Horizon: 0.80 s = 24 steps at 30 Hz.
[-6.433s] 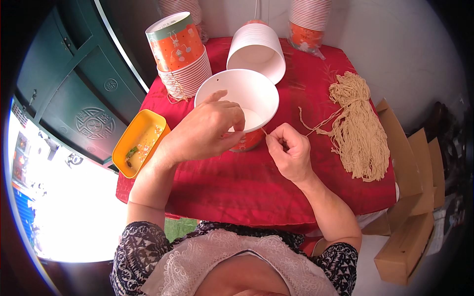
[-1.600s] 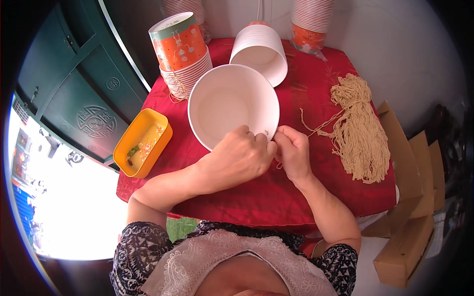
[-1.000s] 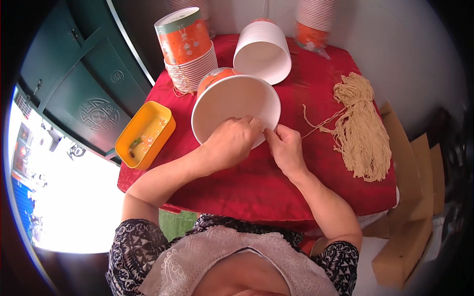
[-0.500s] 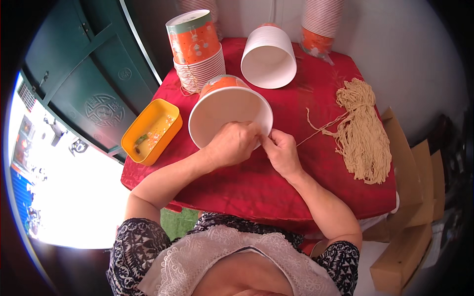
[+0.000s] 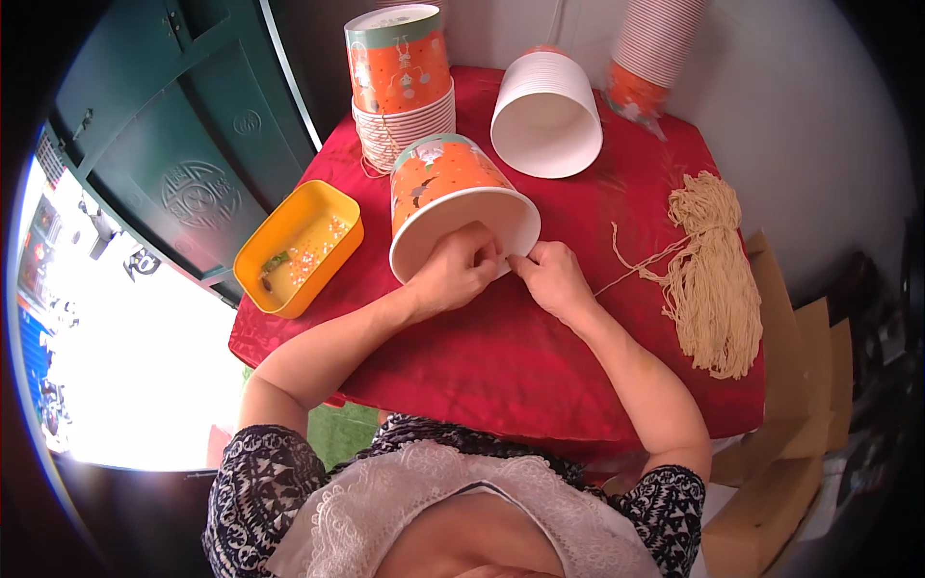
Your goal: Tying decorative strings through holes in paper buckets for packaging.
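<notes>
Tips the orange bucket (image 5: pixel 451 178) further over than half a second ago. Curls left hand (image 5: pixel 453 270) loosely inside its mouth, pinches right hand (image 5: pixel 555 277) nearly closed at its rim; cannot tell the contents of either grip. Has it mid-table, left of the tan yarn (image 5: pixel 715 289).

Red-clothed tbl (image 5: pixel 472 385) runs under fingers (image 5: pixel 526 263). On it: yellow tray (image 5: pixel 279 220) L of fingers; standing cup stack (image 5: pixel 403 87) beyond, to L; tipped stack (image 5: pixel 546 120) beyond, slightly R; yarn (image 5: pixel 715 284) well R. Held cup (image 5: pixel 448 178) tilted at fingers, tbl contact unclear.
</notes>
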Available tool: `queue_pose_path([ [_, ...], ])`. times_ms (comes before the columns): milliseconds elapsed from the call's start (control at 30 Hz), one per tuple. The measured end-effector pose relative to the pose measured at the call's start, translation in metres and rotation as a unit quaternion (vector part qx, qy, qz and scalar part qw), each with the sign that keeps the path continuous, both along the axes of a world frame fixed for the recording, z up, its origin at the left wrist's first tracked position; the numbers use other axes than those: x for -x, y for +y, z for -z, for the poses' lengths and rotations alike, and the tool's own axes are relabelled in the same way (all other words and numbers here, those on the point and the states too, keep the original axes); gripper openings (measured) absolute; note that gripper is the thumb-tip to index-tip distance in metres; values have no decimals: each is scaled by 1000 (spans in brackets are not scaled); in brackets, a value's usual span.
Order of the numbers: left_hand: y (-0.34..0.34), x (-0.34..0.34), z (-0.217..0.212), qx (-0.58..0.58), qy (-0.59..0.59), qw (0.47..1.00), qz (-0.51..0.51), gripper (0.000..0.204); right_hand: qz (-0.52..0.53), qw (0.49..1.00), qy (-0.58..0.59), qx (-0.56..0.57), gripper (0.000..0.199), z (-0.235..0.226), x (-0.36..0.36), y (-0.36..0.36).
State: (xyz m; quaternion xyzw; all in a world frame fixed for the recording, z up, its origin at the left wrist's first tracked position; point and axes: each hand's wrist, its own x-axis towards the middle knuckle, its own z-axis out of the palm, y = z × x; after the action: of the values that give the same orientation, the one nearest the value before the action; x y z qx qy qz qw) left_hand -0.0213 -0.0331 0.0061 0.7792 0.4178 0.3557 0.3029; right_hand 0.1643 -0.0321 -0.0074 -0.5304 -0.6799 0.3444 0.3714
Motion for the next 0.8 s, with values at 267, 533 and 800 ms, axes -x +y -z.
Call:
queue_pose_path([
  [267, 11, -11, 20, 220, -213, 952, 21, 11, 8, 978, -200, 62, 34, 1, 4, 7],
  [533, 14, -18, 20, 270, -267, 925, 19, 16, -6, 959, -283, 16, 34, -5, 1, -6],
  [800, 9, -20, 13, 246, -135, 960, 5, 16, -104, 983, 148, -26, 23, -5, -19, -5],
])
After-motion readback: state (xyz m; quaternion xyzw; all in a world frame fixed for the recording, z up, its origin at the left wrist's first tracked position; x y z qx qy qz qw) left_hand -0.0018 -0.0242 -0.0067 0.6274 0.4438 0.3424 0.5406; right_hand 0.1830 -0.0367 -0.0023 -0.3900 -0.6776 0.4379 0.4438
